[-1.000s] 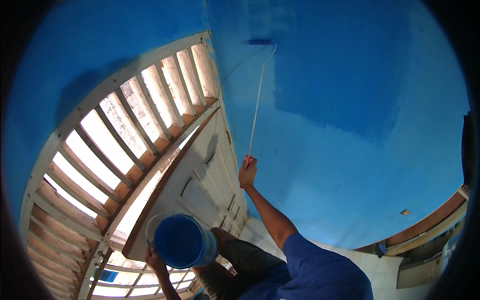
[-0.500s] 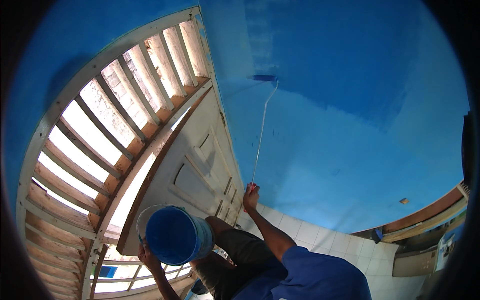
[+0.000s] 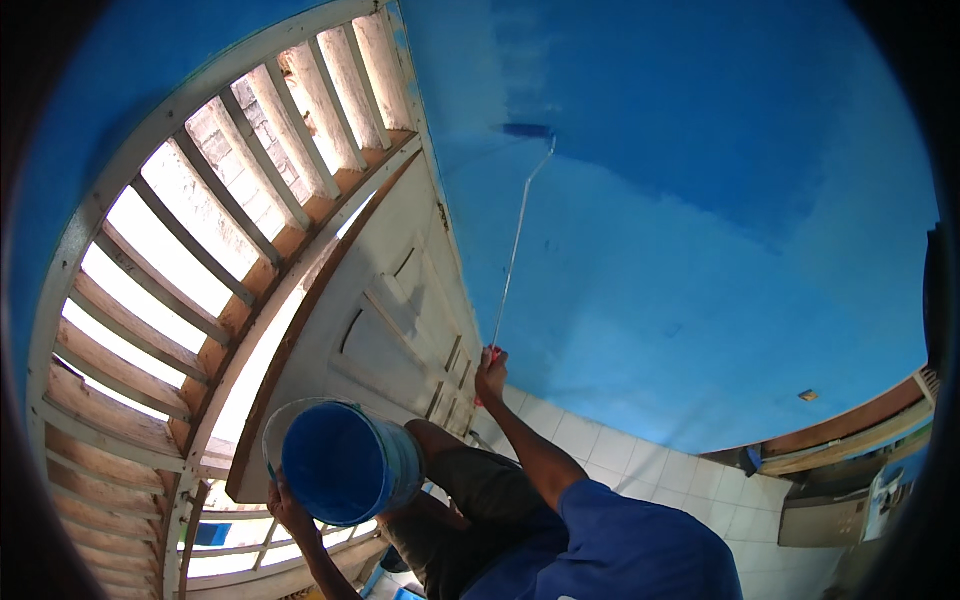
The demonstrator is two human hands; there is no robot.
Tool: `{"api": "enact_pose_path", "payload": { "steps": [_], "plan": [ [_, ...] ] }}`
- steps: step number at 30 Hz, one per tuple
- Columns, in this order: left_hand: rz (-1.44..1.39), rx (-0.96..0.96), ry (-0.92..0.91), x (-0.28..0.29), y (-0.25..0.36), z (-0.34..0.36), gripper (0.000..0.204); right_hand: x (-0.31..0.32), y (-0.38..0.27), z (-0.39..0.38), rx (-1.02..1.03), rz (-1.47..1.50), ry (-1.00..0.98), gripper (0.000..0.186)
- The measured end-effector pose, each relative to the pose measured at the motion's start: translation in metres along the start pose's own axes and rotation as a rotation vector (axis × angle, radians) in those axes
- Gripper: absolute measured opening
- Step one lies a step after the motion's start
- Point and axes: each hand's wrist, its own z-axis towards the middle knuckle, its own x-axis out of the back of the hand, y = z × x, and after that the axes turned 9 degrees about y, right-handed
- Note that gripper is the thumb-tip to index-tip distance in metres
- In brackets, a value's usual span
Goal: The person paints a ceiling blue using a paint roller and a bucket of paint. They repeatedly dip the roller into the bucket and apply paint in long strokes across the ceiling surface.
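A paint roller with a blue sleeve lies against the blue wall, at the lower edge of a darker painted patch. Its long, bent metal rod runs down to a red handle, and my right hand is closed around that handle. At the lower left my left hand grips the side of a paint bucket, its fingers partly hidden. The bucket is tilted so that its mouth faces me; blue coats its inside, and a thin wire handle arches beside the rim.
A white panelled door stands to the left, below a slatted wooden window frame with bright light behind. White floor tiles run along the wall's foot. Wooden boards and a cardboard box lie at the right.
The roller has moved a little up the wall, and my right hand has risen with it. My left hand and the bucket have shifted slightly left and up.
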Motion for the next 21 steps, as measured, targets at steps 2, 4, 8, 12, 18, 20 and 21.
{"api": "enact_pose_path", "payload": {
  "steps": [2, 4, 8, 12, 18, 20, 21],
  "plan": [
    [-0.028, 0.008, -0.005, 0.003, -0.010, 0.005, 0.027, 0.006, 0.014, -0.015, -0.034, 0.043, 0.037, 0.043],
    [-0.033, 0.010, -0.012, 0.007, -0.017, 0.008, 0.028, 0.005, 0.018, -0.021, -0.017, 0.077, 0.066, 0.043],
    [-0.007, 0.012, -0.012, 0.007, -0.011, 0.007, 0.028, 0.001, -0.003, -0.012, 0.030, 0.137, 0.045, 0.040],
    [-0.036, 0.012, -0.009, 0.007, -0.013, 0.008, 0.028, -0.002, -0.019, -0.005, 0.028, 0.086, 0.046, 0.036],
    [-0.060, 0.004, -0.022, 0.003, -0.014, 0.004, 0.027, 0.031, 0.002, -0.027, -0.047, -0.039, 0.105, 0.038],
    [-0.034, 0.003, -0.019, -0.001, -0.007, 0.002, 0.027, 0.045, -0.002, -0.030, -0.071, -0.068, 0.080, 0.038],
    [-0.022, 0.005, -0.018, -0.003, -0.004, 0.002, 0.027, 0.050, -0.002, -0.031, -0.082, -0.084, 0.067, 0.038]
  ]
}}
